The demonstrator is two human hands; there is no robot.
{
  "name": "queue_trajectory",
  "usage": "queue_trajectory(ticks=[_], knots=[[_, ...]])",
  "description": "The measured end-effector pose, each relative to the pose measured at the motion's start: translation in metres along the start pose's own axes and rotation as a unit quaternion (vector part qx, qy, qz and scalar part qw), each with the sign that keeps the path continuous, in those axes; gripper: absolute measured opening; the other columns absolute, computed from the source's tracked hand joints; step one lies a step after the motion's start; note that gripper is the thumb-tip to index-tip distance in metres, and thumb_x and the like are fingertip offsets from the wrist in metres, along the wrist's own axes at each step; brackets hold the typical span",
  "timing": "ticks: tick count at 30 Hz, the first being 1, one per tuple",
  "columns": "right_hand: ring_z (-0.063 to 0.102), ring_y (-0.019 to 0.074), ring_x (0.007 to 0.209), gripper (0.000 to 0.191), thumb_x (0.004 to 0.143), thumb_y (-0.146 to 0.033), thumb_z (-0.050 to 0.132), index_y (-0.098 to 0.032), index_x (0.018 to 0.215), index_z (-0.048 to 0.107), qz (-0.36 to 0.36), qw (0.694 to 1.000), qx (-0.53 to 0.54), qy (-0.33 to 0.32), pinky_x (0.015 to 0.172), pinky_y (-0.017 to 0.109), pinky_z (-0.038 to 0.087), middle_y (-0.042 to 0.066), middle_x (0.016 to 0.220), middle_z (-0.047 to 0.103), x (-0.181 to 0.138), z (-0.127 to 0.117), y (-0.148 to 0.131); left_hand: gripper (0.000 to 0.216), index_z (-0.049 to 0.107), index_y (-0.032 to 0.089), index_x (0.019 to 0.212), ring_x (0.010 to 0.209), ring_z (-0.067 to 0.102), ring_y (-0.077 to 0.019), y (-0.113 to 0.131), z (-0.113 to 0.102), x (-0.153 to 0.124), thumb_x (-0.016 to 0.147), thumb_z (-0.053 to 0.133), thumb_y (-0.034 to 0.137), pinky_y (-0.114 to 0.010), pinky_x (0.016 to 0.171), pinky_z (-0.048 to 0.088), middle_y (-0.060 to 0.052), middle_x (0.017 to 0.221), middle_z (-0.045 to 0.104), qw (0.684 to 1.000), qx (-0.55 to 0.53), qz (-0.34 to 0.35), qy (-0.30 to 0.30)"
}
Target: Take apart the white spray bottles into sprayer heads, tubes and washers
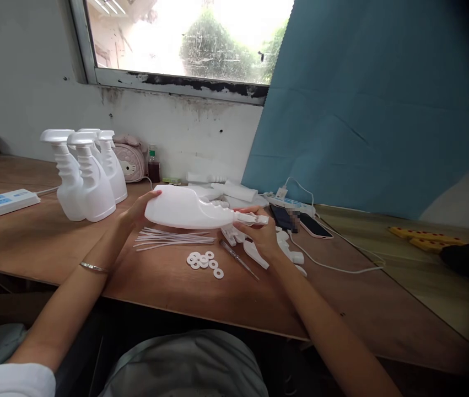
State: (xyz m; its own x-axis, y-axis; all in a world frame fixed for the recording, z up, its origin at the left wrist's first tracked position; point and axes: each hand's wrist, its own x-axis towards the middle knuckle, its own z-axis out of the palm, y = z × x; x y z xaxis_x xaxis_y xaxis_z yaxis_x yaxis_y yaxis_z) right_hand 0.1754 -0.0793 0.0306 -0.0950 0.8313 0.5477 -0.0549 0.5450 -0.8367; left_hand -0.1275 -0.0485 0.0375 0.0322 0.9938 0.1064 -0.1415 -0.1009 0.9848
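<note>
A white spray bottle (184, 208) lies sideways in the air above the table, held between both hands. My left hand (142, 205) grips its base at the left end. At the neck end, my right hand (260, 223) is closed round the white spray head (251, 219), partly hidden by the fingers. Below the bottle lie thin white tubes (172, 238) in a bundle and several white ring washers (203, 260). A screwdriver (238, 258) with a clear handle rests beside the washers. Loose white spray-head parts (255, 254) lie under and around my right hand.
Several assembled white spray bottles (89, 182) stand at the left, near a power strip (0, 205). Behind my hands are a pile of white bottles (234, 191), a pink bag (130, 160) and a small dark bottle (154, 168). Phones (314, 226) and a white cable (341, 270) lie right.
</note>
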Motion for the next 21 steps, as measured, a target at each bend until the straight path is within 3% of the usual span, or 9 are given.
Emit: queue_trajectory(ticks=[5,8,11,15,18,21], knots=[[0.058,0.0191,0.089,0.022,0.061,-0.021,0.072,-0.019,0.075,0.055,-0.080,0.991,-0.102,-0.041,0.076,0.032,0.044,0.004,0.094,0.065,-0.001,-0.002,-0.001,0.032,0.061,0.013,0.085,0.059,0.063,-0.0228,0.012,-0.014,-0.001,0.065,0.058,0.038,-0.027,0.047,0.051,-0.006,0.062,0.065,0.996,-0.081,0.006,0.024],[0.058,0.0183,0.087,0.022,0.061,-0.020,0.072,-0.019,0.072,0.053,-0.097,0.990,-0.100,0.004,0.075,0.031,0.044,0.003,0.095,0.063,0.003,-0.009,0.002,0.028,0.058,0.014,0.082,0.050,0.059,-0.0171,0.022,-0.027,-0.003,0.067,0.053,0.038,-0.023,0.040,0.048,-0.003,0.059,0.061,0.987,-0.151,0.030,0.038],[0.057,0.0190,0.091,0.027,0.060,-0.022,0.073,-0.020,0.076,0.051,-0.094,0.990,-0.051,0.090,0.075,0.033,0.045,0.003,0.097,0.062,0.010,-0.015,0.008,0.024,0.053,0.016,0.079,0.040,0.051,-0.0118,0.026,-0.039,-0.002,0.070,0.048,0.038,-0.018,0.031,0.039,0.000,0.054,0.056,0.972,-0.221,0.062,0.050],[0.058,0.0163,0.087,0.036,0.054,-0.022,0.076,-0.021,0.082,0.053,-0.031,0.982,0.044,0.179,0.080,0.033,0.045,0.000,0.092,0.063,0.014,-0.014,0.013,0.021,0.049,0.017,0.078,0.039,0.049,-0.0112,0.020,-0.045,0.003,0.075,0.041,0.036,-0.018,0.030,0.036,0.000,0.052,0.053,0.958,-0.262,0.091,0.075],[0.060,0.0146,0.076,0.036,0.057,-0.026,0.075,-0.020,0.088,0.057,0.027,0.985,0.076,0.155,0.075,0.032,0.049,0.000,0.085,0.065,0.009,-0.005,0.013,0.020,0.050,0.017,0.082,0.046,0.054,-0.0130,0.016,-0.040,0.005,0.076,0.042,0.034,-0.018,0.032,0.039,0.000,0.056,0.056,0.953,-0.275,0.098,0.083],[0.062,0.0165,0.068,0.028,0.060,-0.032,0.072,-0.016,0.080,0.060,0.085,0.985,0.106,0.105,0.059,0.030,0.052,0.003,0.074,0.065,0.002,0.004,0.009,0.026,0.055,0.016,0.088,0.057,0.059,-0.0162,0.015,-0.032,0.003,0.071,0.049,0.034,-0.021,0.042,0.048,-0.002,0.066,0.062,0.955,-0.272,0.114,0.045]])
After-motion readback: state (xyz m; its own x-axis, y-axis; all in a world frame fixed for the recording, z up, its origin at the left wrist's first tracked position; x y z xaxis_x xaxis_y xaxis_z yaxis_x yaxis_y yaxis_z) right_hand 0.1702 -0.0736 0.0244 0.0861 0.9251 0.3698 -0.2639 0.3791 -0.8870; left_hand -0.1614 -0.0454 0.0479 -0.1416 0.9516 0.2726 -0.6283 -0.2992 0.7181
